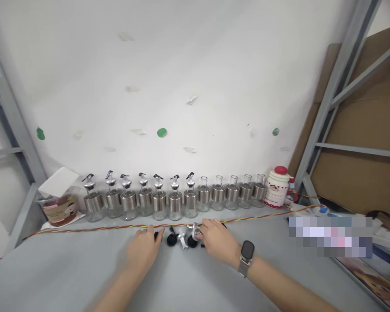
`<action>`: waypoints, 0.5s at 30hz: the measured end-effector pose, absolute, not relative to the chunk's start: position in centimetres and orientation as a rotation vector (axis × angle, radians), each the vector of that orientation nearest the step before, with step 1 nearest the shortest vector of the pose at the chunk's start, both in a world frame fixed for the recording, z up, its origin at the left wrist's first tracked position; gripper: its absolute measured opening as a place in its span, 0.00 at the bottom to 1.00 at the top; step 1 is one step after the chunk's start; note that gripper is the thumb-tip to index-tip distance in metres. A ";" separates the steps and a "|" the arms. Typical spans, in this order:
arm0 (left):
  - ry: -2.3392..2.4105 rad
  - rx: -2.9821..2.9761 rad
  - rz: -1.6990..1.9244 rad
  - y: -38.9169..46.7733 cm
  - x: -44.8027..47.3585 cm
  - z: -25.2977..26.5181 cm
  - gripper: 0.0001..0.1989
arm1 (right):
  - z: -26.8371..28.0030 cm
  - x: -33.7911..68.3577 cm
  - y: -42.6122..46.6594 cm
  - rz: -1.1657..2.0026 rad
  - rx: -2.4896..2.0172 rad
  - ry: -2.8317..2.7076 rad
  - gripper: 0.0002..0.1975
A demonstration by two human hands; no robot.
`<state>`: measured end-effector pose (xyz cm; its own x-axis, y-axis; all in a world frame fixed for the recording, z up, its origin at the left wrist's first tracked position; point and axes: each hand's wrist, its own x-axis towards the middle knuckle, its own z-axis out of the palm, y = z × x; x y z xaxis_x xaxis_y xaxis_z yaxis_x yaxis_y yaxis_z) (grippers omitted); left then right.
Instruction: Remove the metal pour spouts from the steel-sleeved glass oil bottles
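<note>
At the lower centre of the frame, the right hand (pixel 217 240) bends its fingers down at a silver-and-black spout (pixel 195 234); the left hand (pixel 143 249) curls beside a small black piece (pixel 156 235). Fingertips are partly hidden, so I cannot tell whether either hand pinches anything. Between them, more spouts (pixel 182 239) lie loose on the grey worktop (pixel 84 273). Just behind, a twisted red-and-yellow cord (pixel 110 227) crosses the frame. Beyond it stand seven bottles with spouts (pixel 159 201), then five open-necked bottles (pixel 233 193), between a tub (pixel 60 211) at left and a red-topped jar (pixel 276 190) at right. Above rises a white wall (pixel 195 56) with green patches (pixel 161 132) and torn scraps; grey metal posts flank it, cardboard (pixel 364 130) filling the upper right.
</note>
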<state>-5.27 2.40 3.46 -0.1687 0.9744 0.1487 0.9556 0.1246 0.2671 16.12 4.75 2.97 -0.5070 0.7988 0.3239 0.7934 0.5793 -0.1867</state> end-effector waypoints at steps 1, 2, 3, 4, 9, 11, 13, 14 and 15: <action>2.314 2.012 0.468 2.5 -5.3 3.4 0.19 | 3.1 15.9 5.1 -0.003 -1.288 -2.466 0.09; 2.325 2.036 0.482 2.7 -5.3 3.2 0.19 | 3.2 15.6 5.5 -0.020 -1.286 -2.490 0.09; 2.339 2.056 0.501 2.8 -5.3 3.2 0.19 | 3.4 15.4 5.8 -0.032 -1.282 -2.512 0.09; 2.352 2.069 0.520 2.8 -5.3 3.1 0.20 | 3.5 15.3 6.2 -0.036 -1.277 -2.530 0.10; 2.371 2.129 0.617 2.5 -5.3 3.2 0.22 | 4.8 15.6 7.2 0.022 -1.253 -2.564 0.12; 2.367 2.136 0.630 2.5 -5.3 3.1 0.20 | 5.5 16.3 7.5 0.063 -1.266 -2.542 0.14; 2.359 2.136 0.633 2.6 -5.3 2.7 0.19 | 6.1 17.1 7.9 0.105 -1.302 -2.505 0.16; 2.348 2.142 0.634 2.8 -5.3 2.5 0.18 | 6.3 17.5 8.2 0.129 -1.323 -2.487 0.17; 2.331 2.153 0.635 2.9 -5.4 2.2 0.17 | 6.5 17.9 8.5 0.157 -1.342 -2.475 0.17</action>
